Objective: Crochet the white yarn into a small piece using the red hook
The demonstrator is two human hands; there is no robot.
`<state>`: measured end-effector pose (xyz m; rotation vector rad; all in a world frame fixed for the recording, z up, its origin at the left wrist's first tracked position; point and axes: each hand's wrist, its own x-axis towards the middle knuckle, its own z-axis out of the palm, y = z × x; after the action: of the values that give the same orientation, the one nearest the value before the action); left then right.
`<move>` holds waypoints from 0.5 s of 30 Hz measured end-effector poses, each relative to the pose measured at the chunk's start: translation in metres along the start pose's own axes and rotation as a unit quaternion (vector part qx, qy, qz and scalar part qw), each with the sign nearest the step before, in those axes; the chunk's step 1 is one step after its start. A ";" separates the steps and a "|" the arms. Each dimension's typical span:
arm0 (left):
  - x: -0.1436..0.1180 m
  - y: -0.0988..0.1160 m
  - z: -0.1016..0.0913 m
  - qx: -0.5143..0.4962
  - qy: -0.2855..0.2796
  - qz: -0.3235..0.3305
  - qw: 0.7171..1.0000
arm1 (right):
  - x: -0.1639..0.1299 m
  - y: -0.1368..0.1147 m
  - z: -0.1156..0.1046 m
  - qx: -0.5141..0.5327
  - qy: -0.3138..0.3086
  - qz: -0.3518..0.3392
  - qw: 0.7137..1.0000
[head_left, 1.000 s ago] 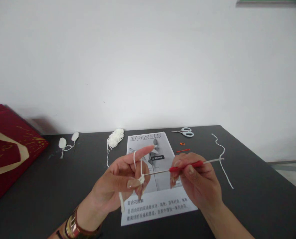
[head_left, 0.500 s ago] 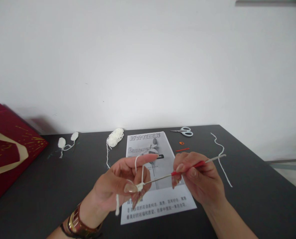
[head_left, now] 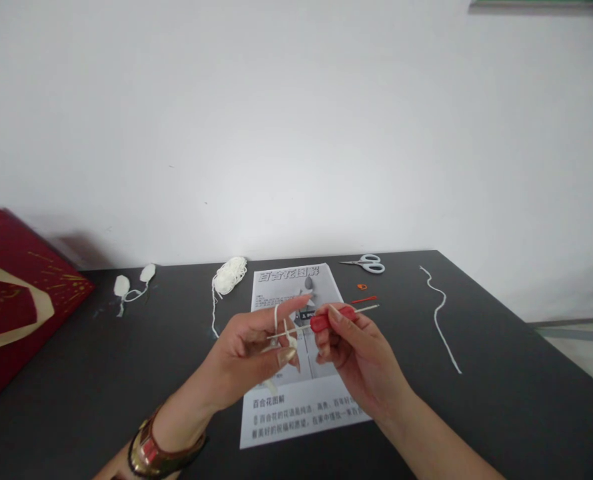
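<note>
Nearest, left hand [head_left: 249, 347] pinching white yarn [head_left: 276, 319], strand looped over the raised forefinger. Right hand [head_left: 349, 347] closed around red crochet hook [head_left: 331, 318], tip inside the loop just beside the left fingers. Better to keep the strand tight and turn the hook gently. Below, instruction sheet [head_left: 301, 413]; farther, yarn ball [head_left: 230, 275] and scissors [head_left: 368, 264]

Soft, even daylight fills the scene, brightest on the white wall [head_left: 296, 120]. The dark table [head_left: 501, 387] shows a dull sheen toward 3 o'clock. A faint shadow smudges the wall at 9 o'clock. Edges bend slightly; the printed sheet [head_left: 296, 407] reads a little soft.
</note>
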<state>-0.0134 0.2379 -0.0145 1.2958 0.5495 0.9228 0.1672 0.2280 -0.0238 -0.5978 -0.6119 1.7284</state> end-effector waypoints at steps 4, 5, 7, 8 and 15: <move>0.004 -0.004 0.000 -0.017 0.005 -0.024 1.000 | 0.001 0.002 0.000 -0.020 0.010 -0.016 1.000; 0.004 -0.004 0.000 -0.021 0.008 -0.029 0.999 | 0.002 0.002 0.000 -0.023 0.011 -0.019 1.000; 0.005 -0.003 -0.001 -0.032 0.012 -0.033 0.999 | 0.003 0.004 -0.001 -0.028 0.011 -0.024 0.999; 0.005 -0.003 -0.002 -0.038 0.014 -0.031 0.999 | 0.004 0.005 -0.001 -0.031 0.010 -0.025 0.999; 0.004 0.006 -0.011 -0.020 0.019 -0.047 0.999 | 0.006 0.003 -0.004 -0.037 -0.023 -0.021 0.999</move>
<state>-0.0215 0.2480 -0.0103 1.2088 0.6129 0.8783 0.1664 0.2331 -0.0290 -0.5930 -0.7182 1.6901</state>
